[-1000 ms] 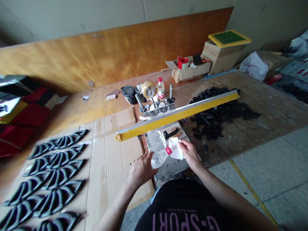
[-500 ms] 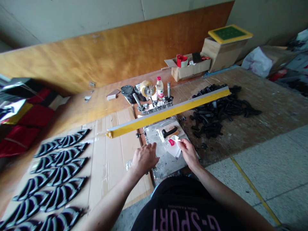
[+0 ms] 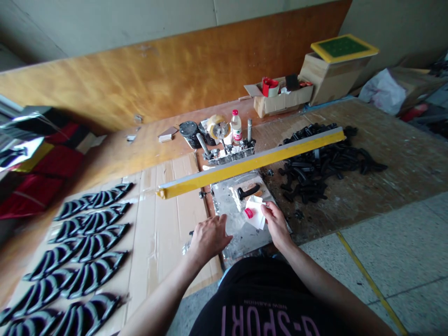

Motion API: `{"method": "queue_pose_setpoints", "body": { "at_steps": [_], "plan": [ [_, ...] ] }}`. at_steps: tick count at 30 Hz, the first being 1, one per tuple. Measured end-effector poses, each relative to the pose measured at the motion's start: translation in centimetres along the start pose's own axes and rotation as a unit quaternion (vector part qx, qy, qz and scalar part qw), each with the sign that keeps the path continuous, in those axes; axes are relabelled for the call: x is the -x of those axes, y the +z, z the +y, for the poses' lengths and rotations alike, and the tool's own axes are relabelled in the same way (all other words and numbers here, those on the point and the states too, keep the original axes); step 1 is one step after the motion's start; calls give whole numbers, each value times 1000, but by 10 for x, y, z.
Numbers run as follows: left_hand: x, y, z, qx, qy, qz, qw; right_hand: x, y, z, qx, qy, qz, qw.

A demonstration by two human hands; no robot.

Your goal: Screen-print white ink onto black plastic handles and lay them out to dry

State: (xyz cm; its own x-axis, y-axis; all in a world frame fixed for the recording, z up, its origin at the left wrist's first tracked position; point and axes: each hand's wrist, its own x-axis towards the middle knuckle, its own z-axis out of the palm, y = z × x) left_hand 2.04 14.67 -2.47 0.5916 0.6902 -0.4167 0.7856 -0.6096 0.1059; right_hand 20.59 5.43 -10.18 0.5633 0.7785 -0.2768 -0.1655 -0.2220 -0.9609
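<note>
My left hand (image 3: pixel 212 235) is closed around a clear plastic bottle (image 3: pixel 186 247) that lies almost sideways, its base showing left of the wrist. The bottle's red cap (image 3: pixel 248 213) points right, against a folded white cloth or paper (image 3: pixel 258 214). My right hand (image 3: pixel 276 221) pinches that white piece by its right edge. Below both hands is a grey metal plate (image 3: pixel 241 240). A black curved handle-like part (image 3: pixel 249 192) sits on the plate just beyond the white piece. Whether liquid leaves the bottle I cannot tell.
A yellow-and-grey bar (image 3: pixel 252 163) crosses over the plate, in front of a clamp fixture (image 3: pixel 229 154). Black parts are heaped (image 3: pixel 311 168) on the right; others lie in rows (image 3: pixel 94 242) on cardboard at left. Behind stand another red-capped bottle (image 3: pixel 236 128) and a cardboard box (image 3: pixel 283 102).
The white piece looks more spread out beside the red cap, and my right hand has shifted slightly. My left hand keeps its grip on the bottle. The view has turned slightly.
</note>
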Motion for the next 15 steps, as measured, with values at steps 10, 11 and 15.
{"method": "queue_pose_setpoints", "body": {
  "at_steps": [10, 11, 15],
  "plan": [
    [-7, 11, -19, 91, -34, 36, 995, -1, 8, -10, -7, -8, -61, 998],
    [-8, 13, -22, 117, -36, 36, 992, -4, 8, -12, 23, -20, -67, 997],
    [-5, 20, -34, 266, -46, 52, 962, -35, 15, -18, 251, -193, -48, 947]
  ]
}}
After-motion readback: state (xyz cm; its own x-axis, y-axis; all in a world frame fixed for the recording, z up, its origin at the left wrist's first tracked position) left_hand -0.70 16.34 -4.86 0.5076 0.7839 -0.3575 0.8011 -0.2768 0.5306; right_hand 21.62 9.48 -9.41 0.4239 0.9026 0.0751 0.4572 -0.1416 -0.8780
